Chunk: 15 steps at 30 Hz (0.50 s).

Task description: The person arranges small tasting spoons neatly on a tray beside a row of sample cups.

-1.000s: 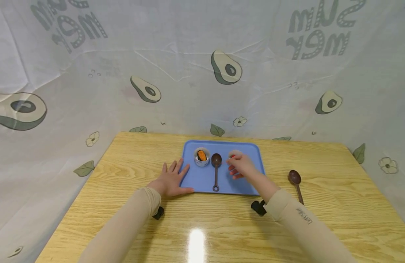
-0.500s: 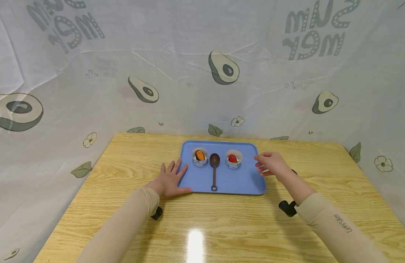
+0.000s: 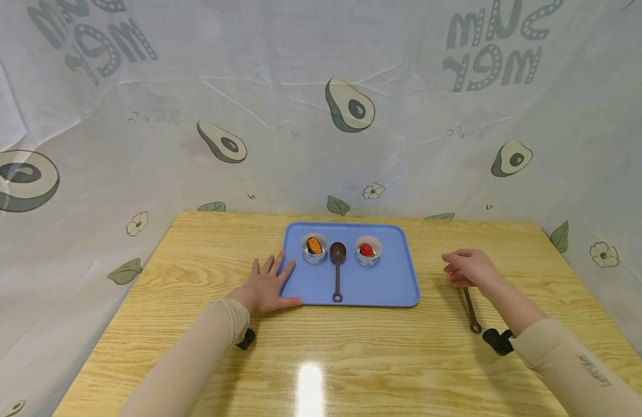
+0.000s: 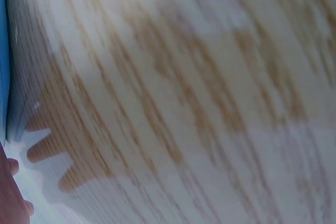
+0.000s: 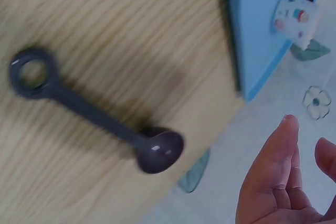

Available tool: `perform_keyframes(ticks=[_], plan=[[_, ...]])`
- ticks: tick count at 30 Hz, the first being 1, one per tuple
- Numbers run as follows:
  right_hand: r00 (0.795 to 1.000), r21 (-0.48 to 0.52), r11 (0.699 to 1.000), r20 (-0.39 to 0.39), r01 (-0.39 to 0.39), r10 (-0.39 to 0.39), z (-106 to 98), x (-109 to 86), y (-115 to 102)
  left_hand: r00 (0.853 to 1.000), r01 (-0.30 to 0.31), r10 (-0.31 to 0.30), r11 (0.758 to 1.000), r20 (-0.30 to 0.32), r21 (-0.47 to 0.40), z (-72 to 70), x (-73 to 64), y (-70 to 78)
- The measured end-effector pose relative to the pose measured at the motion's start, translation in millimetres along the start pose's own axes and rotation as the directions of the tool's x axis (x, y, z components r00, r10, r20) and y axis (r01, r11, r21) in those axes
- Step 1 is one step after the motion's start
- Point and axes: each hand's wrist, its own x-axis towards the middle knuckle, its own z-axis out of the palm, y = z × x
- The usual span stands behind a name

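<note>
My left hand (image 3: 265,291) lies with spread fingers at the left edge of a blue tray (image 3: 380,289), its thumb along the front rim. On the tray stand two patterned paper cups: the left cup (image 3: 314,257) contains an orange-topped sushi piece (image 3: 314,245), the right cup (image 3: 367,260) a red-topped one (image 3: 366,249). A brown spoon (image 3: 338,272) lies between the cups. Right of the tray, my right hand (image 3: 469,269) hovers above a second brown spoon (image 5: 100,116), holding nothing. In the head view this hand hides the spoon's bowl; the right wrist view shows it whole.
The wooden table (image 3: 352,359) extends around the tray on every side. Behind it hangs a pale cloth (image 3: 284,185) printed with avocados, leaves and flowers. A black wrist camera (image 3: 498,341) sits below my right sleeve.
My right hand has moved away from the right cup, rightward across the tray's edge to above the second spoon. The red-topped piece has come into full view. My left hand stays put.
</note>
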Motion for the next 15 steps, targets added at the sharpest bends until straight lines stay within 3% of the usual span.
perform_keyframes(ticks=[15], plan=[[0.996,-0.096,0.994,-0.075,-0.044,0.037,-23.4,-6.4,50.1,1.0,0.002,-0.002,1.0,0.0,-0.009,1.3,0.4,-0.5]])
